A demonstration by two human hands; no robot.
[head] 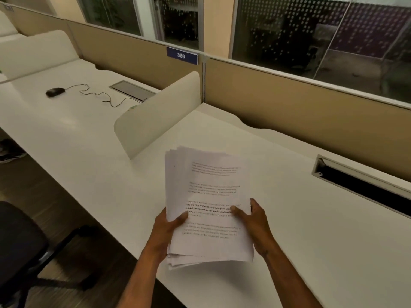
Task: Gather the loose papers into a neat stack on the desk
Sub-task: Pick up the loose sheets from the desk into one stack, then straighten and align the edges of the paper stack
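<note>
A stack of printed white papers (209, 192) is held above the white desk (311, 241), near its front edge. The sheets are roughly aligned, with edges slightly fanned at the top left and bottom. My left hand (165, 232) grips the stack's left edge, thumb on top of the page. My right hand (251, 221) grips the right edge, thumb pressing on the printed text. No other loose sheets show on the desk.
A low cream divider (155, 112) separates this desk from the neighbouring one, where a black mouse (55, 91) lies with its cable. A cable slot (364, 187) is set into the desk at right. A black chair (24, 245) stands at lower left. Tan partition panels run behind.
</note>
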